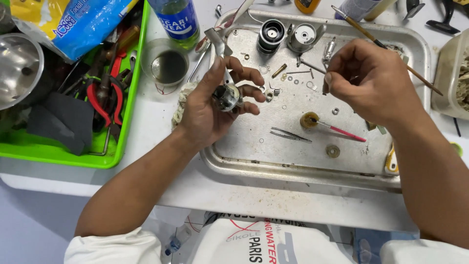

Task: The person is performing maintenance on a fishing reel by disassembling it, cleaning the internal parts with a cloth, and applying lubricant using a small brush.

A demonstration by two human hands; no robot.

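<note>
Over the metal tray [405,44], the left hand [207,105] has its fingers curled around a small metal reel body [227,97], holding it above the tray's left edge with the thumb along the top and the fingertips wrapped underneath. The right hand [371,80] hovers above the tray's far right part, thumb and forefinger pinched tight together; whatever sits between them is too small to make out. Loose washers and screws [293,78] lie scattered between the two hands, with tweezers [290,134] nearer the front edge and a red-handled brush [337,129] resting in a little yellow cap [309,120]. Towards the far edge stand a black spool [270,35] and a round silver housing [303,36]. My read: keeping the reel body low over the tray makes sense, so a slipped part lands in the pan, and a steady left grip lets that fine pinch line up cleanly.
</note>
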